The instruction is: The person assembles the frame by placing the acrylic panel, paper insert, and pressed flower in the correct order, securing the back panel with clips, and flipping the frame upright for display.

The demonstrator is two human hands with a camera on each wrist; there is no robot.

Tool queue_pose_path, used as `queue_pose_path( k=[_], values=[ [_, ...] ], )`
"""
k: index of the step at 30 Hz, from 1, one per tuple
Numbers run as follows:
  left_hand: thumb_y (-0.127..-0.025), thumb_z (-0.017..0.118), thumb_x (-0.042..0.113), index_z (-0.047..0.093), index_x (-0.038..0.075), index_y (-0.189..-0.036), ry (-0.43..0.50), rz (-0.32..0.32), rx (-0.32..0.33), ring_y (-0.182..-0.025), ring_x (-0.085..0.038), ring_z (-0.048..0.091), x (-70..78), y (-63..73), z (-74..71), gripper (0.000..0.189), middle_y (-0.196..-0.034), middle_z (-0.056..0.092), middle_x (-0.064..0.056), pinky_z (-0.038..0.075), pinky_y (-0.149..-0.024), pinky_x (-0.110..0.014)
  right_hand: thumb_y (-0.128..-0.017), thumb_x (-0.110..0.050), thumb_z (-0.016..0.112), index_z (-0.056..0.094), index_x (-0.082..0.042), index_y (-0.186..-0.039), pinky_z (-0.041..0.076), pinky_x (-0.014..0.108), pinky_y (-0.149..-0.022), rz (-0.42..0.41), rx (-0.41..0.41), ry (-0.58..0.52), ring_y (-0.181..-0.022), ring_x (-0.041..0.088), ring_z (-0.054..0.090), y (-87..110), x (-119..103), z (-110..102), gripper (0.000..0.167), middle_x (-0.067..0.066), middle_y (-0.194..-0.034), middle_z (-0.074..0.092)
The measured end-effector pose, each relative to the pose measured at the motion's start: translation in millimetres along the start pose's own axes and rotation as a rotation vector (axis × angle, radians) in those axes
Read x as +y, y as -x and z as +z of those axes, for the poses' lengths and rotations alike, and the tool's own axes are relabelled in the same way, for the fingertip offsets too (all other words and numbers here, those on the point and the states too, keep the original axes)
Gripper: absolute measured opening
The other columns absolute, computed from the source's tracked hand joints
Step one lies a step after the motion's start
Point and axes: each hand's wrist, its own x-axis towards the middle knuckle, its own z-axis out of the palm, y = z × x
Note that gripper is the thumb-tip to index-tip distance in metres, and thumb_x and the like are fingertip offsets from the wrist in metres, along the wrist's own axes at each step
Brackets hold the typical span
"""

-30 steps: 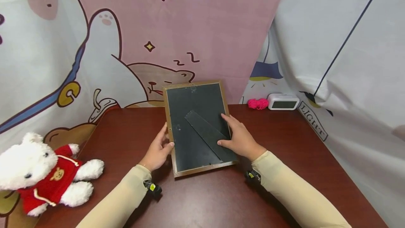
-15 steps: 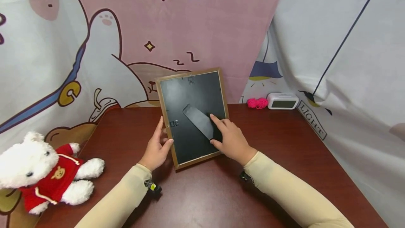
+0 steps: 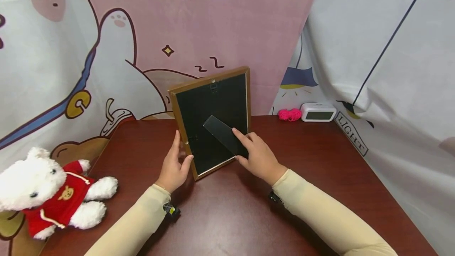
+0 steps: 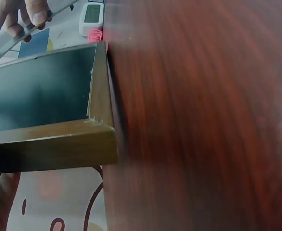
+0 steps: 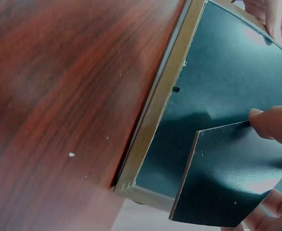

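A picture frame (image 3: 176, 117) with a wooden rim and a black back panel leans upright on the table, its back towards me. My left hand (image 3: 174, 169) holds the frame's left edge, with the thumb on the rim and the index finger stretched along the side. A flat black stand (image 3: 222, 131) is hinged near the panel's middle and swings out from it. My right hand (image 3: 261, 157) pinches this stand near its free end between thumb and fingers. The right wrist view shows the stand (image 5: 227, 168) apart from the panel at its lower end. The frame's front is hidden.
On the brown table (image 3: 227, 216), a white digital clock (image 3: 318, 112) and a bundle of pink yarn (image 3: 289, 115) stand at the back right. A white plush bear (image 3: 67, 192) in a red sweater lies at the left. A printed curtain (image 3: 227, 23) hangs behind.
The frame has tilted from leaning back to more upright, its top rising. My right hand has moved slightly left and drawn the stand out from the panel. The left hand has stayed at the edge.
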Motion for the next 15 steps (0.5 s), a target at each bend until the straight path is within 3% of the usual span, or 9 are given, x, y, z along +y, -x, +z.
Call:
queue_pose_path(
  k=[3, 7, 15],
  values=[
    [-0.094, 0.075, -0.001, 0.013, 0.006, -0.169, -0.054, 0.089, 0.051, -0.096, -0.031, 0.065, -3.5, -0.5, 1.1, 0.098, -0.124, 0.059, -0.024, 0.060, -0.072, -0.048, -0.086, -0.024, 0.089, 0.034, -0.031, -0.167, 0.058, 0.042, -0.083, -0.005, 0.009, 0.002, -0.094, 0.025, 0.059, -0.5, 2.1, 0.5, 0.098, 0.014, -0.117, 0.060],
    [-0.092, 0.076, -0.004, 0.018, 0.001, -0.167, -0.093, 0.176, 0.089, -0.093, -0.032, 0.062, -7.7, -0.2, 1.6, 0.095, -0.128, 0.058, -0.027, 0.062, -0.073, -0.049, -0.087, -0.025, 0.089, 0.035, -0.031, -0.166, 0.058, 0.042, -0.082, -0.018, 0.021, 0.006, -0.093, 0.024, 0.058, -0.3, 4.0, 0.7, 0.097, 0.014, -0.117, 0.060],
    [-0.096, 0.069, -0.001, 0.024, -0.006, -0.163, -0.108, 0.212, 0.067, -0.101, -0.038, 0.064, -5.6, 2.3, -1.1, 0.081, -0.143, 0.054, -0.031, 0.058, -0.080, -0.055, -0.086, -0.024, 0.090, 0.036, -0.029, -0.166, 0.059, 0.042, -0.083, -0.027, 0.026, -0.011, -0.094, 0.025, 0.058, 2.4, 7.2, 0.6, 0.097, 0.014, -0.118, 0.060]
  ],
)
